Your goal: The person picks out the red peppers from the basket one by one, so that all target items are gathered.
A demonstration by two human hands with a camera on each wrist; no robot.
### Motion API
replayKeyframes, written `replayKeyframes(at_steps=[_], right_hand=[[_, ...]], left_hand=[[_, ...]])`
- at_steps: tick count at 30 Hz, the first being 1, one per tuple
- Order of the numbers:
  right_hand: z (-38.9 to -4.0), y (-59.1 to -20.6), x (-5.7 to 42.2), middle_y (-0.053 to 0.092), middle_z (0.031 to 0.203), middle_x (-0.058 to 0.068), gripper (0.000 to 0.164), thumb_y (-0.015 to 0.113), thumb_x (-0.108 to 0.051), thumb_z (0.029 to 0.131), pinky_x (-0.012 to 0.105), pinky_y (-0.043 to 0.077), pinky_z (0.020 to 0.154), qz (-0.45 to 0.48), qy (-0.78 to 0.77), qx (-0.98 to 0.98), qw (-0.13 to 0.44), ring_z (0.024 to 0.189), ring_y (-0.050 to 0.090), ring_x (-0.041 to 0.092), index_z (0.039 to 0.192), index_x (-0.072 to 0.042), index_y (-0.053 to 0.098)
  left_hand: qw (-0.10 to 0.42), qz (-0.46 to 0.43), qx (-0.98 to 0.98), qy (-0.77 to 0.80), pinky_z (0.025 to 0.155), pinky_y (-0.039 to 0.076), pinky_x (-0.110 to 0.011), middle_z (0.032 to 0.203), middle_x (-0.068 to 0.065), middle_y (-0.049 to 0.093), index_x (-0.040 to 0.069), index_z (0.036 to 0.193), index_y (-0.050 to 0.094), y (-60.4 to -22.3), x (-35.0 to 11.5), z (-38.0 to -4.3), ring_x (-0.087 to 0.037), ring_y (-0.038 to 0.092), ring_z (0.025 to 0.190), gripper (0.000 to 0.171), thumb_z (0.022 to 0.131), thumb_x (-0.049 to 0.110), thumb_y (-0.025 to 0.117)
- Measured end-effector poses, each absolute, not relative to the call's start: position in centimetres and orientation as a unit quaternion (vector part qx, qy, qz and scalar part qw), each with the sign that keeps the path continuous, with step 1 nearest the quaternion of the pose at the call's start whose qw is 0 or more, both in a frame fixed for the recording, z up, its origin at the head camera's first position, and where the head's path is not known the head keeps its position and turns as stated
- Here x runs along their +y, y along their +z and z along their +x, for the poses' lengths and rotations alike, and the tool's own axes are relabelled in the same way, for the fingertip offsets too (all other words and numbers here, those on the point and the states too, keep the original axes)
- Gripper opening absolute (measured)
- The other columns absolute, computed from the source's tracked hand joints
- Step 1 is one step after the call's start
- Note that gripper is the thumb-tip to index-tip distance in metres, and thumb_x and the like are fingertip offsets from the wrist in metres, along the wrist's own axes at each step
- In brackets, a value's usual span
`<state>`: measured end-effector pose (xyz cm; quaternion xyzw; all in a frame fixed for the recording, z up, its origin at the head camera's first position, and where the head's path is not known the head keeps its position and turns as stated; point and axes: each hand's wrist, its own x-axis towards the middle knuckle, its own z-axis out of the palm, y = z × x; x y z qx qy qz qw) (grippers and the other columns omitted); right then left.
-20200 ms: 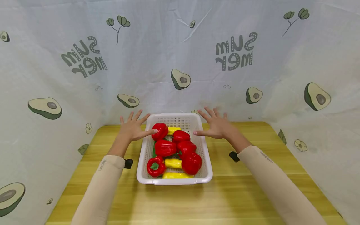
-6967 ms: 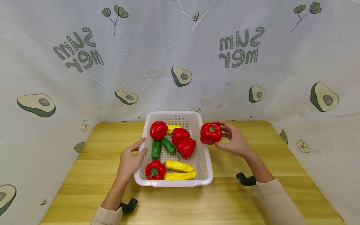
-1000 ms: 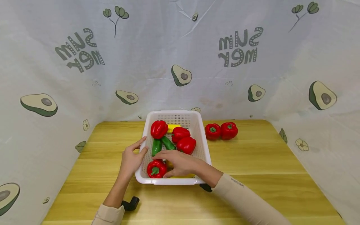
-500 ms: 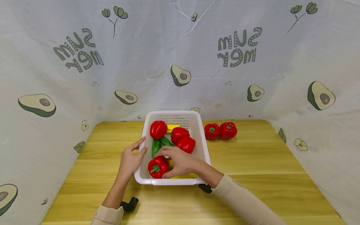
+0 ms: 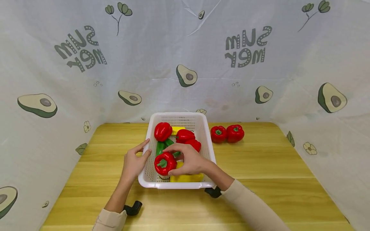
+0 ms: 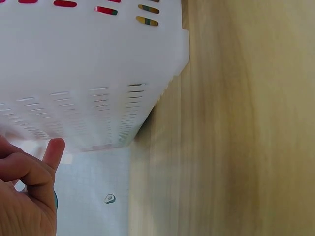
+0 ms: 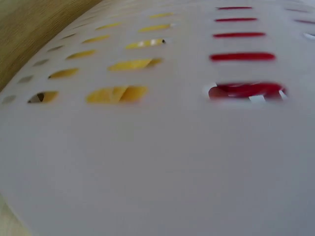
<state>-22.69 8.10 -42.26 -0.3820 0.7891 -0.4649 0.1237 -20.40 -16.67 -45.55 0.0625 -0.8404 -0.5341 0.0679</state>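
Observation:
My right hand (image 5: 189,159) reaches into the white plastic basket (image 5: 179,185) and grips a red bell pepper (image 5: 165,163) from its right side, green stem facing me. The pepper appears raised above the basket floor. At the basket's left rim, my left hand (image 5: 135,163) holds on with thumb and fingers. In the left wrist view that hand (image 6: 29,187) shows beside the basket's slotted wall (image 6: 98,59). The right wrist view is filled by the basket's outer wall (image 7: 147,162), hiding most of the right hand.
Still inside the basket are several red bell peppers (image 5: 163,131), long yellow peppers (image 5: 186,178) and long green vegetables (image 5: 160,148). Two red bell peppers (image 5: 226,134) sit side by side on the wooden table (image 5: 260,179), right of the basket. A printed curtain (image 5: 162,48) encloses the back and sides.
My right hand has closed on the front-left red bell pepper and moved it up and slightly right, uncovering yellow pepper beneath. Earlier, two red bell peppers went onto the table. The left hand stays put.

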Motion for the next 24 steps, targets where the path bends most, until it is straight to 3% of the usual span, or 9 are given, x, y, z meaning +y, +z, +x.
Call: replayKeyframes(at_steps=[10, 15, 20, 24], right_hand=[[-22.5, -41.5, 9.8, 0.066, 0.131, -0.005, 0.064, 0.089, -0.022, 0.077, 0.042, 0.063, 0.093, -0.349, -0.518, 0.774, 0.105, 0.120, 0.064, 0.020, 0.136, -0.021, 0.064], [-22.0, -41.0, 11.3, 0.066, 0.133, 0.002, 0.062, 0.088, -0.021, 0.078, 0.049, 0.063, 0.094, -0.315, -0.544, 0.770, 0.107, 0.121, 0.064, 0.033, 0.135, -0.023, 0.064], [-21.8, -40.8, 13.0, 0.065, 0.135, 0.009, 0.062, 0.087, -0.018, 0.080, 0.046, 0.064, 0.092, -0.302, -0.563, 0.764, 0.091, 0.117, 0.066, 0.039, 0.137, -0.017, 0.062], [-21.9, -40.7, 14.3, 0.064, 0.137, 0.009, 0.062, 0.086, -0.018, 0.081, 0.043, 0.063, 0.093, -0.304, -0.566, 0.764, 0.068, 0.117, 0.065, 0.036, 0.138, -0.016, 0.062]], left_hand=[[0.061, 0.067, -0.834, -0.545, 0.056, 0.065, -0.036, 0.110, -0.018, 0.067, 0.031, 0.141, 0.065, -45.6, -16.7, -20.4, -0.028, 0.076, 0.072, 0.045, 0.096, 0.027, 0.070], [0.060, 0.067, -0.834, -0.545, 0.056, 0.065, -0.036, 0.112, -0.019, 0.067, 0.031, 0.141, 0.065, -45.5, -16.6, -20.4, -0.028, 0.076, 0.072, 0.046, 0.096, 0.027, 0.071], [0.059, 0.070, -0.834, -0.544, 0.056, 0.065, -0.036, 0.113, -0.018, 0.067, 0.033, 0.141, 0.064, -45.4, -16.6, -20.4, -0.028, 0.076, 0.073, 0.046, 0.096, 0.027, 0.071], [0.060, 0.069, -0.833, -0.545, 0.056, 0.065, -0.036, 0.113, -0.018, 0.066, 0.033, 0.141, 0.064, -45.5, -16.6, -20.3, -0.028, 0.076, 0.073, 0.046, 0.096, 0.028, 0.070]])
